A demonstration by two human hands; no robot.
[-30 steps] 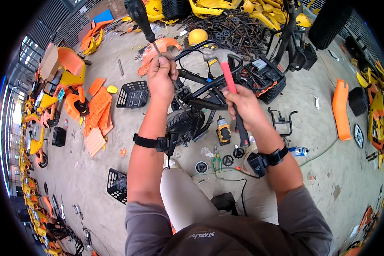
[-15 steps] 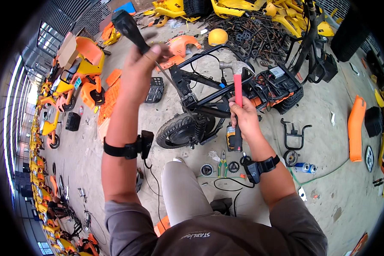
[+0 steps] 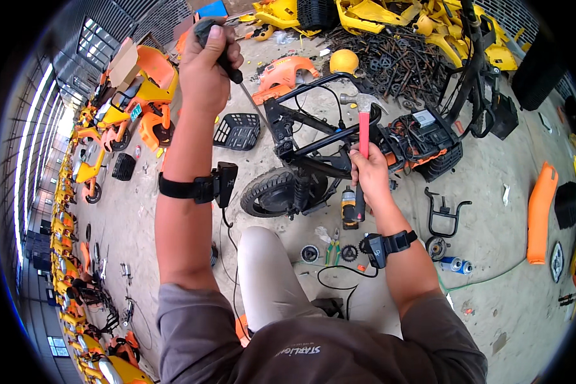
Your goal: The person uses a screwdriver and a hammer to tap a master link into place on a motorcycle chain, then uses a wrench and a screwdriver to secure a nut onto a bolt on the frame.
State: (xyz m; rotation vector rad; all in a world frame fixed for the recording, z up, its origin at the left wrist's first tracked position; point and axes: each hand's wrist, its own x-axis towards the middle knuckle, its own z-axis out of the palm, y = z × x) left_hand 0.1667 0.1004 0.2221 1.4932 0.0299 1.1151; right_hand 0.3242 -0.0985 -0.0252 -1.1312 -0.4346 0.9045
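Note:
My left hand (image 3: 208, 70) is raised at the upper left, closed round the black handle of a long screwdriver (image 3: 249, 99); its shaft points down toward the black scooter frame (image 3: 310, 118), and I cannot tell whether the tip touches it. In my right hand (image 3: 370, 168) is a claw hammer (image 3: 363, 128) with a red-and-black handle, held upright with its steel head in front of the frame. The frame has a thick-treaded wheel (image 3: 259, 195) below and a battery tray of wiring (image 3: 416, 137) at its right. A yellow-and-black drill (image 3: 349, 217) is on the floor below my right hand.
A black basket (image 3: 235, 131), pliers (image 3: 333, 253), gears (image 3: 310, 254), spray cans (image 3: 453, 264) and a black bracket (image 3: 445, 224) lie around me. An orange panel (image 3: 537, 224) is at right. Piled yellow parts (image 3: 371, 16) and rusty metal (image 3: 397, 64) stand behind; orange-and-yellow scooters (image 3: 147, 83) line the left.
My left hand has moved up and left with the screwdriver, away from its earlier place above the frame's middle. My right hand still holds the hammer, slightly farther right. The view has shifted somewhat.

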